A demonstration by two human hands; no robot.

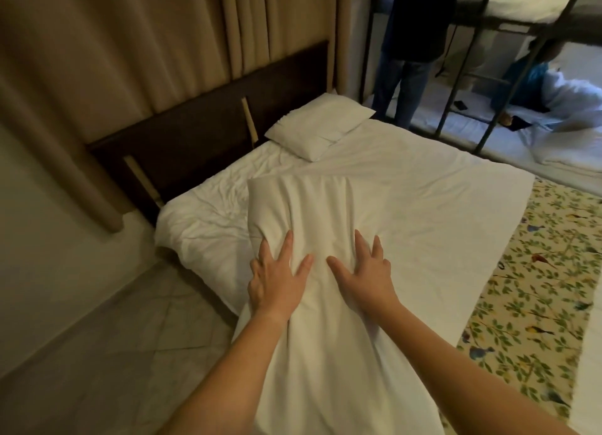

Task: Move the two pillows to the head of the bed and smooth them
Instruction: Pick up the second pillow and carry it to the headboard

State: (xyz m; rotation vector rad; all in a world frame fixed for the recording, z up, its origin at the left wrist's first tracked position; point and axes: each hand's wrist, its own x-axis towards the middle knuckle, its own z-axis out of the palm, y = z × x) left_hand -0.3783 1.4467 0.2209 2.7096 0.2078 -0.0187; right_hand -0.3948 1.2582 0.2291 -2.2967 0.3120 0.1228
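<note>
A white pillow (319,128) lies at the head of the bed (423,206), close to the dark headboard (202,118) on its far side. A second white pillow (303,213) is held up over the near part of the bed, long side toward me. My left hand (277,278) grips its left side with fingers spread and the fabric bunched under them. My right hand (361,271) presses and grips the pillow's right side. The lower end of this pillow hangs toward me between my forearms.
Beige curtains (130,43) hang behind the headboard. Tiled floor (114,353) lies left of the bed. A floral runner (537,288) crosses the bed's foot at right. A metal bunk bed (488,76) stands beyond, with a standing person (407,60) and another person (534,73) on its lower bunk.
</note>
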